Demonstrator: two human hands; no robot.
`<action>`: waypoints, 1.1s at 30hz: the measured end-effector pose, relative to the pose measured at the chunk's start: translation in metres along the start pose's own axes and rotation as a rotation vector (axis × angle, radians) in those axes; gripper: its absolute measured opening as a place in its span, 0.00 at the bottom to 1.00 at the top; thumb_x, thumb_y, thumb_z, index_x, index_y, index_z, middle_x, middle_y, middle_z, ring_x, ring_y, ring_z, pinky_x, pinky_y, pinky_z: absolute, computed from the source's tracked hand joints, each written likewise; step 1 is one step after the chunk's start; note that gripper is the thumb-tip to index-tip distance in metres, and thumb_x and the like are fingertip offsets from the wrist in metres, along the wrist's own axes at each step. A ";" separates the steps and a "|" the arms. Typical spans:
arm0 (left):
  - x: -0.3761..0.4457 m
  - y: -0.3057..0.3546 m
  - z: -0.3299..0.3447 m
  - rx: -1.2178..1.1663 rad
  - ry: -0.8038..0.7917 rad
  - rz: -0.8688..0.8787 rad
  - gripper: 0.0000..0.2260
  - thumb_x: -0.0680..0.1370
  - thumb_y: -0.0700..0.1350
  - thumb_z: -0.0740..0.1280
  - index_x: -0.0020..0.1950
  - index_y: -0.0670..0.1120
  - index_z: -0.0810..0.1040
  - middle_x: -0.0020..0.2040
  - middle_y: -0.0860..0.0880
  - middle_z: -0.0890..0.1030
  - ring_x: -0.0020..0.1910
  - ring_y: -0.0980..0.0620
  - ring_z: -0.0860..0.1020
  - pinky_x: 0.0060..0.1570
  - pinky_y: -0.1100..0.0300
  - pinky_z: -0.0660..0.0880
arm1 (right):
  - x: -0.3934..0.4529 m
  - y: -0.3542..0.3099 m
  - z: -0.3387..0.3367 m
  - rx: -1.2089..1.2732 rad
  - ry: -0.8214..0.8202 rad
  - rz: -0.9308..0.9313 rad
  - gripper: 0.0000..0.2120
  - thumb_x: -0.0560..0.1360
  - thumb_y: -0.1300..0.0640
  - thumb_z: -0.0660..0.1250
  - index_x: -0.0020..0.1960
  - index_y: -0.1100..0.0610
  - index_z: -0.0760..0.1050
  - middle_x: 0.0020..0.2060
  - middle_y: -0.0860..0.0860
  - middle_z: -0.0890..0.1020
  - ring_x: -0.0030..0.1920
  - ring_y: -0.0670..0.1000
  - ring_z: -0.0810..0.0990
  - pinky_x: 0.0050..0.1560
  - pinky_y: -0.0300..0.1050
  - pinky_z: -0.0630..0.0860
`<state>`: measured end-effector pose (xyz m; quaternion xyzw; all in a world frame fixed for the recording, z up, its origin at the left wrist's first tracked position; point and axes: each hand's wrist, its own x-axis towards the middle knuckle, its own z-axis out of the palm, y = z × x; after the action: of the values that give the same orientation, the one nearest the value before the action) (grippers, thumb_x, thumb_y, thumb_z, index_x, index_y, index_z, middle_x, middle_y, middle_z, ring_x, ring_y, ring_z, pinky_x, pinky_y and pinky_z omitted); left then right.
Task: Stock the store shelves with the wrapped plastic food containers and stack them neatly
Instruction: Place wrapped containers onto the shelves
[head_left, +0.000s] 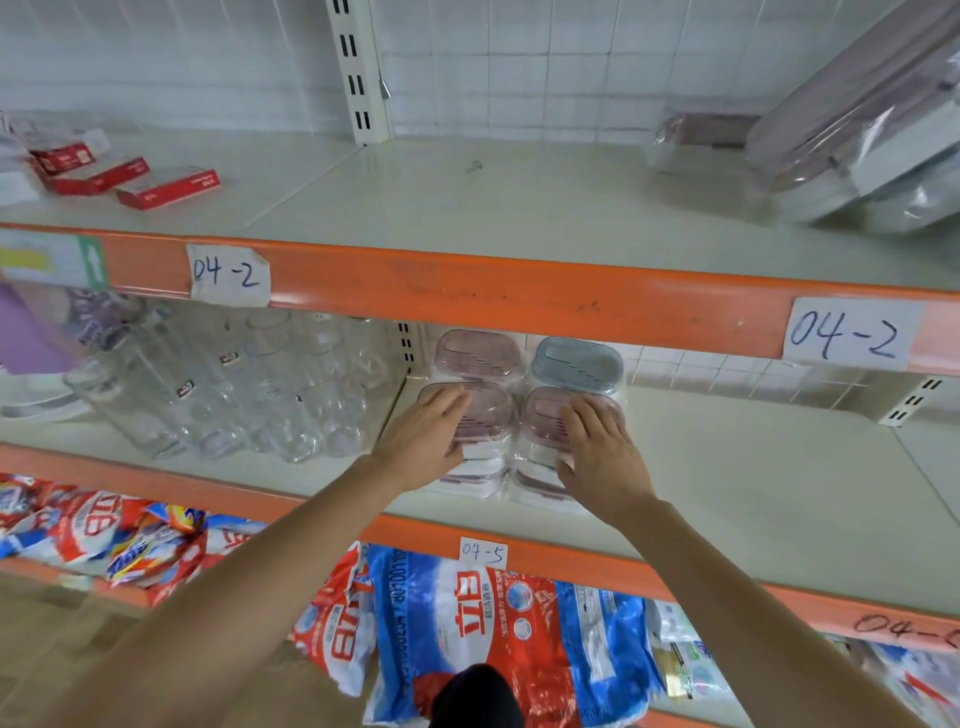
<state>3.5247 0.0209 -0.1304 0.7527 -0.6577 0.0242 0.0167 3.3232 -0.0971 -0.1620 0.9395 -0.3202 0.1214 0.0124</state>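
In the middle of the frame, four stacks of wrapped plastic food containers stand in a two-by-two block on the middle shelf (727, 499), just right of a crowd of clear glass jars (249, 395). The left hand (423, 436) lies flat, fingers straight and spread a little, on the pink lid of the front left stack (483, 431); the right hand (602, 452) rests the same way, fingers extended, on the pink lid of the front right stack (540, 447), its thumb down along the stack's front side. Neither hand curls round anything. Behind them, against the tiled back wall, stand a pink-lidded stack (478, 353) and a grey-blue-lidded stack (576, 361), each touching the one in front. On the upper shelf (467, 208), at the upper right of the frame, lie more wrapped containers (857, 150), tilted, with one smaller pack (691, 140) behind them. At the upper left sit small red boxes (166, 189). Paper labels reading "04-2" (228, 273) are stuck to the orange shelf edge (493, 296). Along the bottom of the frame, red and blue detergent bags (478, 623) fill the lowest shelf.
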 end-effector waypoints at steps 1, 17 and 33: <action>-0.002 0.003 0.001 0.039 -0.012 -0.008 0.30 0.82 0.49 0.56 0.78 0.40 0.47 0.78 0.45 0.50 0.77 0.49 0.47 0.71 0.63 0.39 | 0.000 -0.001 0.000 -0.009 -0.042 0.011 0.34 0.69 0.55 0.72 0.70 0.65 0.64 0.69 0.60 0.67 0.72 0.60 0.62 0.73 0.53 0.56; -0.063 0.051 -0.051 0.027 0.022 0.346 0.07 0.67 0.44 0.72 0.43 0.45 0.79 0.40 0.50 0.79 0.40 0.52 0.77 0.40 0.59 0.76 | -0.075 -0.032 -0.055 0.010 0.028 -0.055 0.24 0.54 0.54 0.80 0.48 0.58 0.79 0.44 0.52 0.80 0.42 0.53 0.80 0.37 0.45 0.78; -0.042 0.195 -0.215 -0.210 0.294 0.654 0.11 0.76 0.46 0.61 0.38 0.43 0.79 0.36 0.49 0.79 0.35 0.50 0.76 0.38 0.58 0.73 | -0.155 0.039 -0.256 0.076 0.251 -0.136 0.15 0.63 0.60 0.75 0.48 0.59 0.78 0.41 0.52 0.79 0.40 0.53 0.79 0.36 0.43 0.76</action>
<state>3.3229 0.0481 0.0809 0.4854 -0.8529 0.0684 0.1795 3.1243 -0.0099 0.0481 0.9362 -0.2470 0.2487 0.0247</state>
